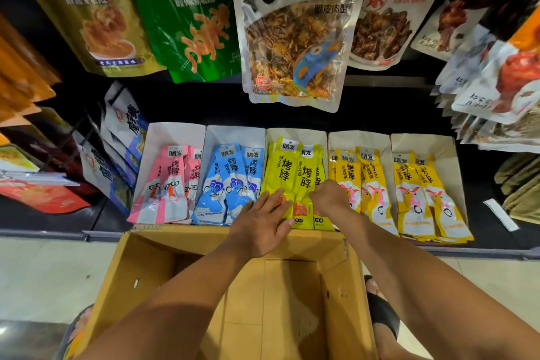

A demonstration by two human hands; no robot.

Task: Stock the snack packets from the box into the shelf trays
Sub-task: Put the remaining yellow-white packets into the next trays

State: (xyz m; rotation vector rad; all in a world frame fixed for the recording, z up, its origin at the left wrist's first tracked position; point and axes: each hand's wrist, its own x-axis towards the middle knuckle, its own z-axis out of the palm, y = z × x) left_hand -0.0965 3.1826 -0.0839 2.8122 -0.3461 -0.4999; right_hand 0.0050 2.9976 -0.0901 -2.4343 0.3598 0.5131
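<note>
Cardboard box (131,278) sits nearest, its top open and its far rim against the front edge of the shelf (43,232). Both forearms reach over it to the middle tray (295,133) of five white card trays set side by side along that edge.

The left hand (263,225) lies flat with straight, slightly spread fingers, pressing the lower ends of the lime-yellow packets (289,175) at the tray's front left corner. The right hand (328,197) rests just beside it on the same packets, knuckles up and fingers curled under. Its fingertips are hidden, so I cannot tell whether it pinches a packet.

Pink packets (172,184) fill the leftmost tray and blue packets (233,184) the next. Amber packets (368,178) lie in the two trays on the right.

Farther up, a YUDAO pouch (292,47) and a green pouch (190,23) hang above the trays.
</note>
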